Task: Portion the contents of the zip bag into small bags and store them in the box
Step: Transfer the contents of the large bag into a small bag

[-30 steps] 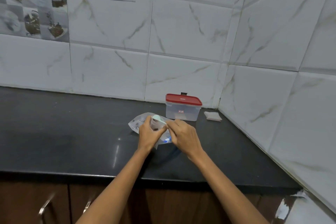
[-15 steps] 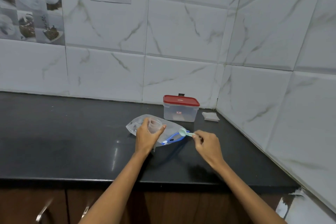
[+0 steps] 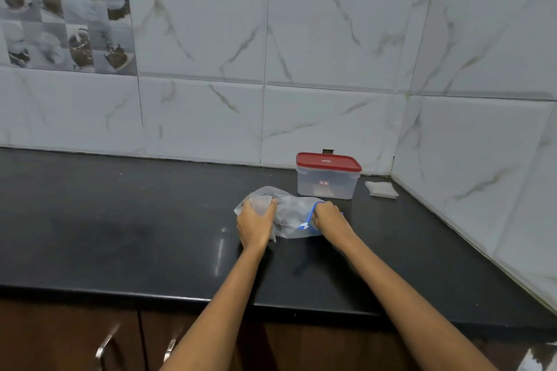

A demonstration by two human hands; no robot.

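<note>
A clear zip bag [image 3: 291, 215] with a blue zip mouth lies on the black counter [image 3: 135, 220]. My left hand [image 3: 255, 221] grips a small clear bag [image 3: 262, 201] upright over the zip bag's left end. My right hand [image 3: 329, 217] is at the blue mouth with its fingers curled. The green spoon it held a moment ago is hidden by the hand and the bag. Behind stands the clear box [image 3: 328, 182] with its red lid on.
A flat stack of small clear bags [image 3: 381, 189] lies in the right corner by the tiled wall. The counter's front edge runs just below my forearms, with cabinet handles [image 3: 105, 343] under it.
My right hand has moved left from beside the zip bag to its blue mouth, taking the green spoon out of sight. My left hand still holds the small bag in place.
</note>
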